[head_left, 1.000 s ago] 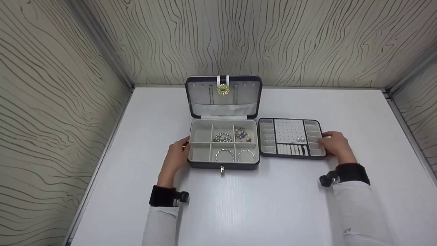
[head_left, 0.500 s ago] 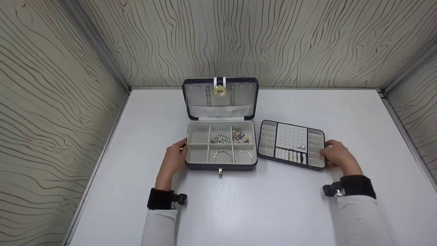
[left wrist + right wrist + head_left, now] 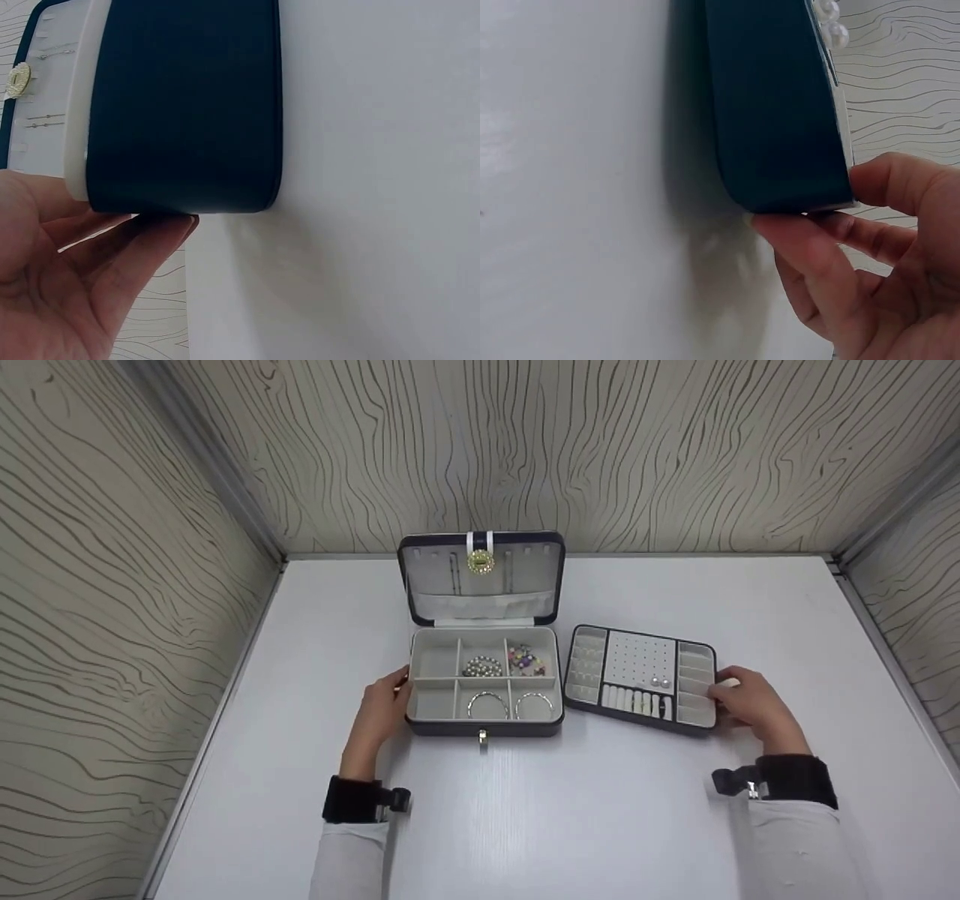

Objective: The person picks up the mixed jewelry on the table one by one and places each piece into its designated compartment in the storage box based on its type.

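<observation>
A dark navy jewelry box [image 3: 525, 729] stands with its lid [image 3: 450, 574] raised. My left hand [image 3: 381, 712] touches the box's left end; in the left wrist view its fingers [image 3: 142, 255] lie fairly straight against that side. To the right of the box is a shallow jewelry tray [image 3: 637, 656], set at an angle, its left end close to the box. My right hand [image 3: 754, 705] pinches the tray's right end, thumb over the rim. The right wrist view shows fingertips [image 3: 802, 232] against the tray's end wall. Whether the tray clears the table is hard to tell.
The box compartments hold a pearly bead bracelet [image 3: 484, 666], a colourful bead bracelet [image 3: 527, 660] and two silver bangles [image 3: 487, 706]. Pearl earrings [image 3: 660, 682] sit on the tray. A gold brooch-like clasp [image 3: 481, 561] hangs from the lid. Patterned walls [image 3: 510, 450] border the white table [image 3: 540, 825].
The tray's right end has swung toward me, turning it from nearly square with the box to slanted. My right hand moved nearer with it; the left hand stays at the box.
</observation>
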### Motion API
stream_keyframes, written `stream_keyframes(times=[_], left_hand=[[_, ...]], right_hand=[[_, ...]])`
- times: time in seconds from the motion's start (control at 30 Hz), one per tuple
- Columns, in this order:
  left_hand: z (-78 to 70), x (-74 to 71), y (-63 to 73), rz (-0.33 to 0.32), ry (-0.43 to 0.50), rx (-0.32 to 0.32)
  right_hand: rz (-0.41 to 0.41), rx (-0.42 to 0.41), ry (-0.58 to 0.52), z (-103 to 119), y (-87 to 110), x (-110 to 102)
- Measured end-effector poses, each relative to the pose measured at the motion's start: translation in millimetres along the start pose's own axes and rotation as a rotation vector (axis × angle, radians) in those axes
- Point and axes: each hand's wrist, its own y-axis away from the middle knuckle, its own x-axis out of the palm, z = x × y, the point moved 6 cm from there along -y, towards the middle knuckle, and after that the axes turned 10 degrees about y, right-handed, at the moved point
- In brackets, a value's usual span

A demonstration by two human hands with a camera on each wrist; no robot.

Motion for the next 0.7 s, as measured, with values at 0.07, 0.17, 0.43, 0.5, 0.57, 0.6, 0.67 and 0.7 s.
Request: stream_keyframes(times=[0.07, 0.17, 0.43, 0.5, 0.57, 0.6, 0.67, 0.7], left_hand=[[0.0, 0.0, 0.2, 0.0, -0.002, 0.002], [0.0, -0.2, 0.1, -0.003, -0.003, 0.002], [0.9, 0.2, 1.0, 0.01, -0.005, -0.012], [0.8, 0.0, 1.2, 0.009, -0.005, -0.011], [0.2, -0.4, 1.4, 0.006, 0.0, -0.003], [-0.1, -0.8, 1.8, 0.002, 0.002, 0.002], [-2.2, -1.0, 2.1, -0.009, 0.006, 0.013], [-3.2, -1.1, 2.3, -0.016, 0.006, 0.021]], right_hand=[[-0.005, -0.017, -0.031, 3, 3.2, -2], [-0.01, -0.038, -0.066, 8, 8.5, -6], [-0.065, -0.056, -0.076, 14, 27.0, -25], [-0.078, -0.067, -0.083, 16, 32.2, -30], [-0.091, -0.084, -0.082, 19, 37.5, -35], [-0.097, -0.092, -0.078, 21, 40.0, -37], [-0.104, -0.103, -0.066, 25, 44.6, -40], [-0.106, -0.107, -0.059, 27, 46.7, -40]])
